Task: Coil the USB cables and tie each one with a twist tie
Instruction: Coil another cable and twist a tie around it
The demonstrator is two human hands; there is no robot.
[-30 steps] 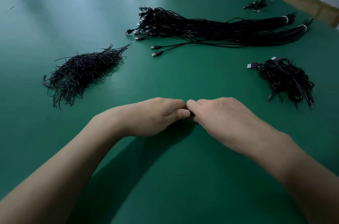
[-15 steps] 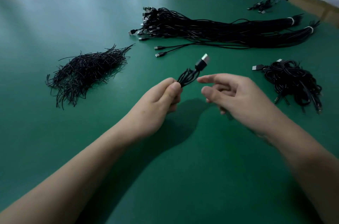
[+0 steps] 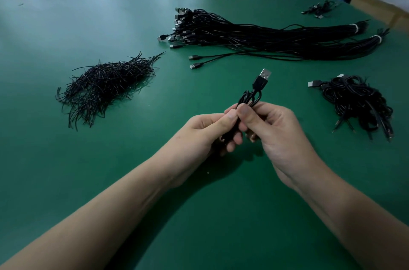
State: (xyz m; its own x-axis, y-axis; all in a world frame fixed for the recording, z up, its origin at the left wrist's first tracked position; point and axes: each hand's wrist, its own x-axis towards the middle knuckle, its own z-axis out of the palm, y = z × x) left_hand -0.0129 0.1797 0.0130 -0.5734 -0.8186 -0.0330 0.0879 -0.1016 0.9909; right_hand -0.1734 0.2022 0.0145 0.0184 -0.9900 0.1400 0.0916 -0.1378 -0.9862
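A coiled black USB cable (image 3: 254, 92) is held above the green table (image 3: 66, 159), its silver plug pointing up and away. My left hand (image 3: 205, 134) grips the lower part of the coil. My right hand (image 3: 272, 130) pinches the coil just below its top loops, thumb against my left thumb. The coil's middle is hidden by my fingers, so any twist tie on it cannot be seen. A heap of black twist ties (image 3: 104, 86) lies to the left. Long bundles of straight USB cables (image 3: 265, 37) lie at the back.
A pile of coiled cables (image 3: 358, 101) sits at the right. A few more cables (image 3: 321, 8) lie near the far right corner. Cardboard boxes and blue shelving stand beyond the table's far edge.
Both hands lifted off the table with the coil. My right hand, apart from it half a second ago, has closed back on the coil beside my left thumb.
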